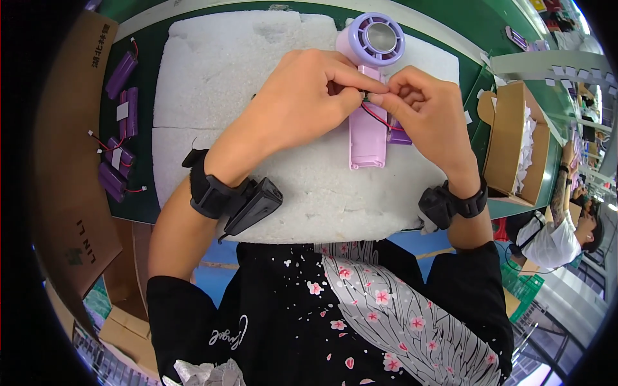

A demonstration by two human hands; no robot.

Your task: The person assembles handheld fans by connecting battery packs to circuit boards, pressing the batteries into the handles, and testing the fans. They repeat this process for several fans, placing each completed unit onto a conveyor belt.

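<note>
A handheld fan lies on the white foam pad, its round lilac head [380,40] at the far side and its open pink handle [368,143] pointing toward me. My left hand [299,100] pinches with thumb and forefinger over the handle's upper end. My right hand [430,114] pinches from the other side, fingertips almost meeting the left ones. Between them is a small wire connector [365,95], mostly hidden by the fingers. Red and black wires [376,114] run from it to a purple battery pack [400,137], partly covered by my right hand.
The foam pad [212,83] covers the middle of a green table. Several purple battery packs [120,76] with wires lie along its left, beside a tall cardboard box [71,161]. An open carton [512,141] with white pieces stands at the right; another person [553,235] sits beyond.
</note>
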